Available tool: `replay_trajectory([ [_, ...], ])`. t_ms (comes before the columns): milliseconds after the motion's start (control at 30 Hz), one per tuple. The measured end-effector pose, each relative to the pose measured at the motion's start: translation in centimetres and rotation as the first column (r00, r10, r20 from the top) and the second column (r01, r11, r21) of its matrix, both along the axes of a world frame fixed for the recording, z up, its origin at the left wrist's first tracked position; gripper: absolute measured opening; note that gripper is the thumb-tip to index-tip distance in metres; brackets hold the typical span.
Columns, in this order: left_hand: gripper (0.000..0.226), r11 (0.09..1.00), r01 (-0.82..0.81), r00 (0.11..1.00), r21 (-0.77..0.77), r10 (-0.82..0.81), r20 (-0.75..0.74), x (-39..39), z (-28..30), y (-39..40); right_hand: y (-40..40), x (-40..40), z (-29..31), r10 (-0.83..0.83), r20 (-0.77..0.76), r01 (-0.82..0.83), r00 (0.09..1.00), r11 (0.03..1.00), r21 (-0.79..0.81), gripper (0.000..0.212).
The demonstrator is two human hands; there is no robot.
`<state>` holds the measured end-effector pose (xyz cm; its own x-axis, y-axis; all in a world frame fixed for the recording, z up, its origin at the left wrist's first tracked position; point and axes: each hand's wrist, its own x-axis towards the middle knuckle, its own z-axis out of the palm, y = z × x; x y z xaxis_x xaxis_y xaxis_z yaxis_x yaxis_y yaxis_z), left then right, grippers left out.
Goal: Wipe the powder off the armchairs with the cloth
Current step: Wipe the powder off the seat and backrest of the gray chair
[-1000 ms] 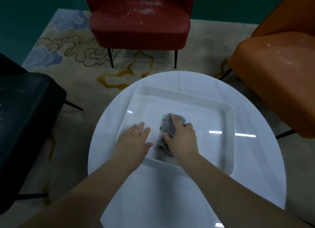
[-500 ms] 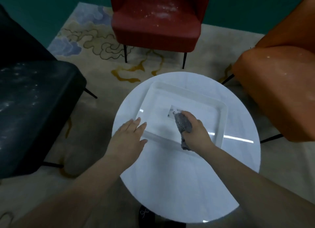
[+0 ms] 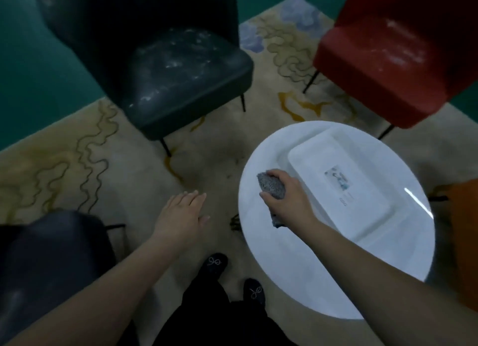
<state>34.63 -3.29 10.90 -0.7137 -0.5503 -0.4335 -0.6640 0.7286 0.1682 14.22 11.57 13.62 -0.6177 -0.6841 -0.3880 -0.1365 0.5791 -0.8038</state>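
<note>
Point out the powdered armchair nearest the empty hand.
The dark green armchair, straight ahead of the open left hand; the red armchair stands beyond the table.

Counts:
Armchairs: 4. Dark green armchair [image 3: 181,79], red armchair [image 3: 382,68], black armchair [image 3: 51,257] lower left, orange armchair [image 3: 465,242] at right edge, only sliver visible.
Round white table [image 3: 297,281]: 1.
White tray [image 3: 367,224]: 1.
Grey cloth [image 3: 273,186]: 1.
Hands: 2. Left hand [image 3: 181,216], right hand [image 3: 289,200].
Patterned rug [image 3: 77,164]: 1.
Black shoes: 2. Left shoe [image 3: 216,264], right shoe [image 3: 254,291].
</note>
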Motion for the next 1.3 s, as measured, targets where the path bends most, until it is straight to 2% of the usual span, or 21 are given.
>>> replay_trajectory([
  [133, 0.058, 0.971, -0.235, 0.971, -0.032, 0.236, 0.028, 7.6, 1.1, 1.5, -3.3, 4.0, 0.9, 0.226, -0.047, -0.227, 0.973, 0.974, -0.005, 0.036],
  [267, 0.057, 0.895, -0.443, 0.894, -0.057, 0.445, 0.043, 15.8, 2.4, 2.7, -7.2, 9.6, 1.5, 0.43, -0.192, -0.439, 0.882, 0.899, -0.001, 0.045],
  [400, 0.06, 0.76, -0.646, 0.76, -0.077, 0.649, 0.038, 23.9, 3.7, 3.4, -11.5, 17.0, 3.0, 0.632, -0.175, -0.64, 0.755, 0.768, 0.009, 0.044],
  [600, 0.06, 0.594, -0.796, 0.597, -0.115, 0.802, 0.005, 33.9, 4.3, 3.4, -17.6, 28.9, 3.4, 0.817, -0.217, -0.841, 0.534, 0.54, -0.039, 0.046],
  [767, 0.061, 0.439, -0.89, 0.444, -0.124, 0.896, -0.015, 40.8, 4.4, 5.2, -20.6, 38.3, 3.2, 0.896, -0.208, -0.92, 0.392, 0.385, -0.078, 0.046],
  [933, 0.06, 0.234, -0.967, 0.239, -0.098, 0.971, -0.033, 45.9, 4.3, 7.4, -22.6, 45.3, 2.8, 0.964, -0.19, -0.982, 0.189, 0.182, -0.052, 0.044],
  [1300, 0.061, -0.215, -0.974, -0.215, -0.067, 0.976, -0.021, 48.7, 2.7, 9.0, -29.5, 55.3, 1.8, 0.938, -0.238, -0.967, -0.252, -0.256, 0.015, 0.047],
])
